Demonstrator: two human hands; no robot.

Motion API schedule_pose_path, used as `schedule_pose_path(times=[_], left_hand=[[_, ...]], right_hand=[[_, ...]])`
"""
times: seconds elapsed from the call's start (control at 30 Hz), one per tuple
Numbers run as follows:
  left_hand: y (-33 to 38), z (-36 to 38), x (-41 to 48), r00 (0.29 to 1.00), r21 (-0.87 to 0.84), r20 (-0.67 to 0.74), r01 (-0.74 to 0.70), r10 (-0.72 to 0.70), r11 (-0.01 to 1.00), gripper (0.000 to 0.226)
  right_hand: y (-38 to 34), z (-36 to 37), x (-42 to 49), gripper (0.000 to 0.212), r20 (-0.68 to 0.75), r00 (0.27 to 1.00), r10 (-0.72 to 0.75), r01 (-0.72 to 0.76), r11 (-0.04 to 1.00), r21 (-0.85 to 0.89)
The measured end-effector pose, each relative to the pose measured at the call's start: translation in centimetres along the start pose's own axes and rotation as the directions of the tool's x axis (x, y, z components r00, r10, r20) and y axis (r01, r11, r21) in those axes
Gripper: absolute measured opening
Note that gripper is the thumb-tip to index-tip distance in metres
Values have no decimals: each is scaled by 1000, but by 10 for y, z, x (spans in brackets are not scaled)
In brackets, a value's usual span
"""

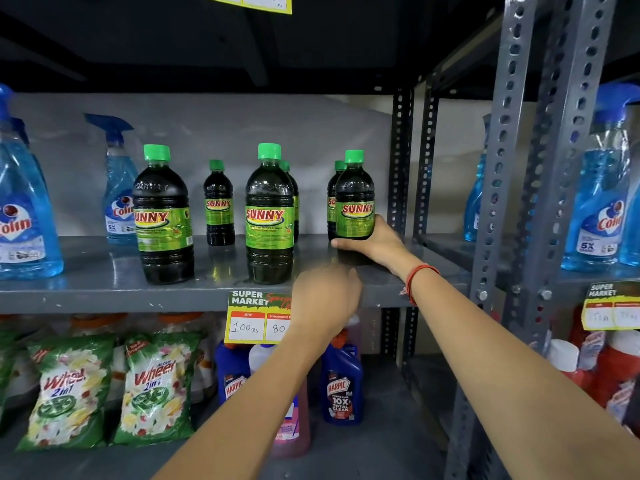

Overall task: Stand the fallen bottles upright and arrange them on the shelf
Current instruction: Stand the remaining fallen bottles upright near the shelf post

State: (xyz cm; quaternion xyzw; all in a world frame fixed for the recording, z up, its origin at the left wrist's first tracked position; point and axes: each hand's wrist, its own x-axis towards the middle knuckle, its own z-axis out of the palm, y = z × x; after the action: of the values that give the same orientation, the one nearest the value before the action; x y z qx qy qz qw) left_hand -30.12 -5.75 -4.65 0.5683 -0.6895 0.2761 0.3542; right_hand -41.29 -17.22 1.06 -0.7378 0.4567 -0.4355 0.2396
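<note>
Several dark Sunny bottles with green caps stand upright on the grey shelf (104, 271). My right hand (375, 242) grips the lower part of the rightmost Sunny bottle (355, 199), which stands upright near the shelf's right post. Another small bottle (333, 199) is partly hidden behind it. Two large Sunny bottles (162, 216) (269, 216) stand near the front edge, and a small one (219, 204) stands further back. My left hand (325, 297) hovers blurred at the shelf's front edge, fingers loosely curled, holding nothing.
Blue Colin spray bottles (119, 188) stand at the left of the shelf and on the neighbouring rack (602, 209). A yellow price tag (258, 318) hangs from the shelf edge. Below lie Wheel detergent packs (156, 386) and Harpic bottles (341, 386). A slotted metal post (401, 161) bounds the right side.
</note>
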Motion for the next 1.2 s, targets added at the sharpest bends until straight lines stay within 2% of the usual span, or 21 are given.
schedule_pose_path(times=[0.07, 0.13, 0.2, 0.27, 0.37, 0.47, 0.6, 0.67, 0.77, 0.83, 1.07, 1.2], left_hand=[[1, -4, 1, 999, -43, 30, 20, -18, 999, 48], [-1, -10, 7, 996, -125, 17, 91, -90, 988, 37], [-1, -17, 17, 985, -280, 29, 170, -168, 945, 31], [0, -24, 32, 957, -474, 168, 288, -236, 832, 45], [-5, -19, 53, 873, -540, 426, 455, -237, 708, 62], [-16, -8, 61, 847, -560, 467, 506, -255, 655, 58], [-19, -9, 51, 879, -579, 405, 459, -252, 673, 46], [-20, -15, 42, 897, -612, 381, 428, -227, 665, 43], [-21, -25, 31, 907, -665, 380, 403, -179, 629, 50], [-21, -30, 28, 918, -668, 364, 373, -154, 644, 53], [-25, -34, 32, 889, -633, 449, 387, -89, 670, 57], [-27, -32, 32, 884, -629, 463, 384, -72, 676, 57]], right_hand=[[-14, -4, -16, 96, 7, 1000, 15, -15, 994, 105], [-18, -9, -23, 81, 30, 999, 43, -49, 971, 235], [-16, -13, -24, 74, 35, 997, 63, -70, 951, 300], [-17, -14, -25, 70, 50, 996, 74, -87, 942, 324], [-18, -12, -26, 64, 55, 996, 64, -78, 946, 316], [-17, -12, -30, 62, 32, 998, 51, -58, 960, 275], [-14, -15, -44, 55, 29, 999, 25, -32, 967, 254], [-13, -17, -55, 60, 17, 1000, -1, -3, 971, 238], [-13, -18, -69, 64, 3, 999, -42, 40, 973, 229], [-13, -19, -74, 65, 5, 998, -59, 57, 973, 222], [-8, -24, -74, 71, 66, 995, -72, 63, 990, 128], [-7, -26, -75, 67, 64, 994, -89, 81, 990, 119]])
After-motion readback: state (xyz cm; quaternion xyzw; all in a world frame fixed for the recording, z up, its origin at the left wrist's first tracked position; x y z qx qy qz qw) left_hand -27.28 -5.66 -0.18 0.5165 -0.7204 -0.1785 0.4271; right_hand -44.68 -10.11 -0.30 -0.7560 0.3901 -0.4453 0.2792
